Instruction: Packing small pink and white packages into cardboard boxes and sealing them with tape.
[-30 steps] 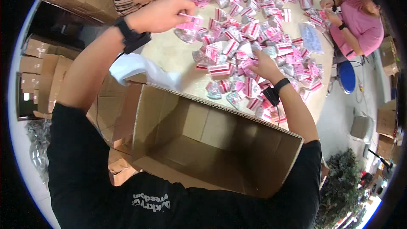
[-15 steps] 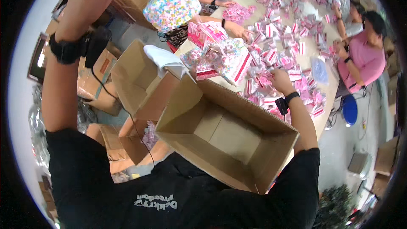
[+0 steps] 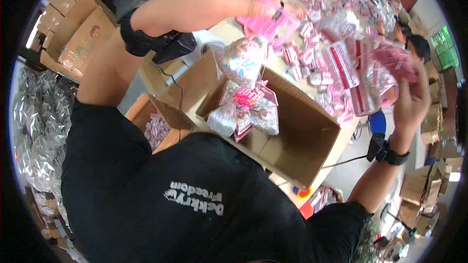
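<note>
My left hand [image 3: 209, 2] is closed on a pink plastic packet [image 3: 268, 17] above the box's far left side. Beneath it is a bunch of clear bags [image 3: 243, 61] with multicoloured speckles and pink-and-white parts, over the open cardboard box [image 3: 312, 153]. Whether the bunch hangs from the pink packet or rests on something, I cannot tell. Off to the right, my right hand [image 3: 412, 102] grips a bundle of shiny pink-and-white packets [image 3: 341, 65], raised above the table's right edge. Motion blurs part of that bundle, and its fingers are partly smeared.
Many small pink-and-white packets [image 3: 307, 58] cover the table beyond the box. A smaller carton [image 3: 139, 109] with packets inside stands at left, near silvery plastic wrapping [image 3: 41, 131]. Other people [image 3: 417, 46] sit along the table's far right side.
My left hand has come down and right, over the box. The right hand has lifted from the pile with packets and moved right. The speckled bunch now appears over the box, and the view has shifted.
</note>
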`<state>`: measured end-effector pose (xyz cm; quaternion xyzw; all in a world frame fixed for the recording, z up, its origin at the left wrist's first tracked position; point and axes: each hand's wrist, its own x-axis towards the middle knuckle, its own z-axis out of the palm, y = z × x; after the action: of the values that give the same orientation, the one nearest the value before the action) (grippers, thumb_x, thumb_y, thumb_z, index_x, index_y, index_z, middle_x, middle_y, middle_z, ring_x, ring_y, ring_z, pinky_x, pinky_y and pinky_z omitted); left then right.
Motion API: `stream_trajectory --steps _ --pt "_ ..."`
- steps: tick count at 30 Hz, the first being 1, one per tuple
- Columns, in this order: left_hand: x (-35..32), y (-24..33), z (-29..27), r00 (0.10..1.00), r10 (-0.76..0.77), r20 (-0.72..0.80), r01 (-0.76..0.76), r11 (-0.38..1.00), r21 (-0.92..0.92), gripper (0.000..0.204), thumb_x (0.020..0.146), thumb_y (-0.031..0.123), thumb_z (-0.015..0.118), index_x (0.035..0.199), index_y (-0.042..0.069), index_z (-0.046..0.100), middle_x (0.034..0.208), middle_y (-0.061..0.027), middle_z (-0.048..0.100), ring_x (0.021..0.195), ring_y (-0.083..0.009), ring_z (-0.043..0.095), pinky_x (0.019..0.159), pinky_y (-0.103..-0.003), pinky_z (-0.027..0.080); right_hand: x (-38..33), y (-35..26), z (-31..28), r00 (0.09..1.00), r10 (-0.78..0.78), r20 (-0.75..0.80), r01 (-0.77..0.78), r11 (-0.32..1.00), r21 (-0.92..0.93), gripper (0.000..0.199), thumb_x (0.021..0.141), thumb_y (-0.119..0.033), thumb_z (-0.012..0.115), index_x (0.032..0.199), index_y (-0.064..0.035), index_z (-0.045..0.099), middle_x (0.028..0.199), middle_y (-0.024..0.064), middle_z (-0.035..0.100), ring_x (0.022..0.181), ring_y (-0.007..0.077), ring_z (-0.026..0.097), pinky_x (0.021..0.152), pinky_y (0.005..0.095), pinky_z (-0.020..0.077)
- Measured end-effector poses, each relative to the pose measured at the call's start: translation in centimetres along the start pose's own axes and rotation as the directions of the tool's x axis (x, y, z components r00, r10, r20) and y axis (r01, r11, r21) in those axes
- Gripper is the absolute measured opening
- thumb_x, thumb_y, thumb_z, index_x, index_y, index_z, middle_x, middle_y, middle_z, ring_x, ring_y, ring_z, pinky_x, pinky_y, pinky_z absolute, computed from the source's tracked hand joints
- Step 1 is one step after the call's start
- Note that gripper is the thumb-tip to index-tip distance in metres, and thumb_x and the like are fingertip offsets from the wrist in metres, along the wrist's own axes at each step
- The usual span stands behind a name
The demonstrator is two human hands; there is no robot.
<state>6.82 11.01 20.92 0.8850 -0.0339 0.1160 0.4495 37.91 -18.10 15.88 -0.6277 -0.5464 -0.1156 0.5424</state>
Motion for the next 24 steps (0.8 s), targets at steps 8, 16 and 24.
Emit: stream_trajectory --steps 8,16,24 --pt "-1.1 -13.6 11.4 0.903 -0.225 0.366 0.126 0.953 0.275 0.011 0.088 0.011 0.064 0.087 0.000 0.061 0.078 -0.0175 0.064 0.076 -0.0316 0.064 0.069 -0.041 0.049 -6.5 -5.9 2.1 0.983 0.076 0.166 -0.057 0.991 -0.117 0.029 0.080 0.014 0.071 0.108 0.0071 0.068 0.106 0.0130 0.068 0.103 0.0228 0.064 0.090 0.0321 0.0502" --pt "1.3 -17.1 14.5 0.627 -0.433 0.648 -0.031 0.817 0.576 0.013 0.082 0.011 0.062 0.090 0.003 0.068 0.086 -0.0208 0.070 0.085 -0.0410 0.068 0.075 -0.049 0.052 -11.4 -6.4 7.9 0.756 0.175 0.631 0.088 0.928 -0.363 0.021 0.071 0.002 0.067 0.091 -0.0059 0.069 0.087 0.0084 0.064 0.087 0.0278 0.062 0.077 0.0394 0.0507" --pt "6.1 -16.7 7.0 0.799 -0.201 0.566 0.023 0.952 0.304 0.028 0.092 0.027 0.065 0.109 0.004 0.068 0.092 -0.0121 0.072 0.088 -0.0246 0.069 0.080 -0.038 0.053 -17.5 -2.1 10.3 0.529 0.318 0.787 0.223 0.842 -0.490 0.013 0.076 -0.017 0.065 0.085 -0.0107 0.073 0.088 0.0052 0.067 0.093 0.0237 0.063 0.083 0.0375 0.0477"
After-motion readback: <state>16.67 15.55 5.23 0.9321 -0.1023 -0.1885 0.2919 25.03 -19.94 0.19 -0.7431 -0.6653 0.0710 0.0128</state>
